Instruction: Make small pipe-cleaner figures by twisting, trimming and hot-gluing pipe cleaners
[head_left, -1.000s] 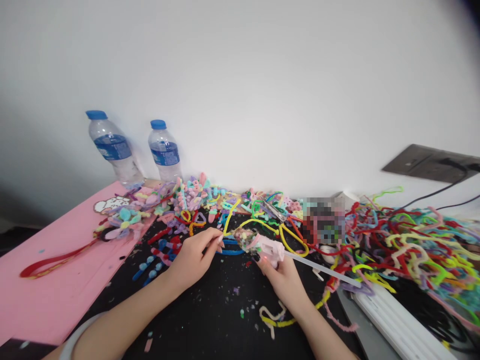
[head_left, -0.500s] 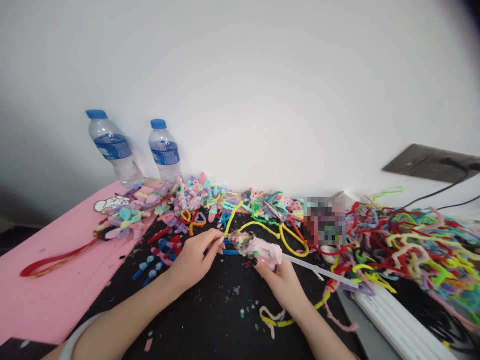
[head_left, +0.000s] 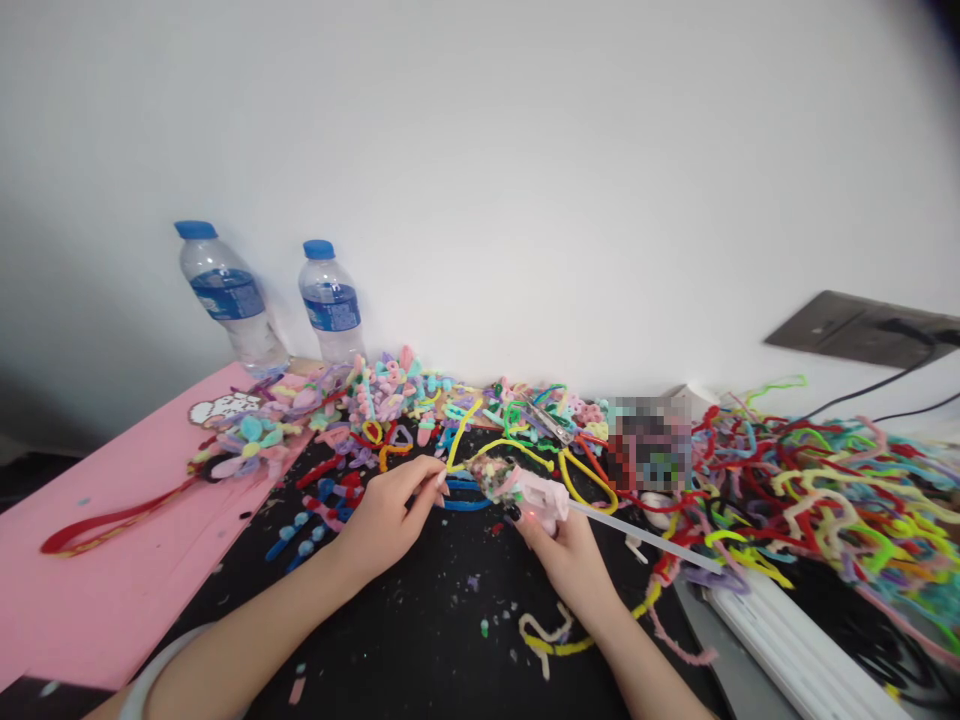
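Observation:
My right hand [head_left: 566, 560] is wrapped around a pale pink hot glue gun [head_left: 544, 498], its nozzle end pointing left and crusted with coloured fuzz. A long translucent glue stick [head_left: 649, 537] juts from its back toward the lower right. In a pinch, my left hand [head_left: 401, 505] holds a yellow pipe cleaner [head_left: 463, 437] that rises from the fingertips; one strand bends right above the glue gun. The nozzle is a short way right of these fingertips. Blue pipe cleaners [head_left: 465, 503] lie behind the fingers on the black table surface [head_left: 390, 640].
Two water bottles [head_left: 332, 305] stand against the wall at left. Pink sheets [head_left: 97, 530] carry a red strap [head_left: 112, 525]. Finished fuzzy pieces [head_left: 382, 390] line the back, with scissors [head_left: 551, 422] among them. Tangled pipe cleaners [head_left: 840, 490] heap at right beside a white power strip [head_left: 795, 640].
The glue gun and my right hand have shifted slightly right, widening the gap between nozzle and left fingertips. The yellow pipe cleaner has moved a little left; my left hand stays nearly still.

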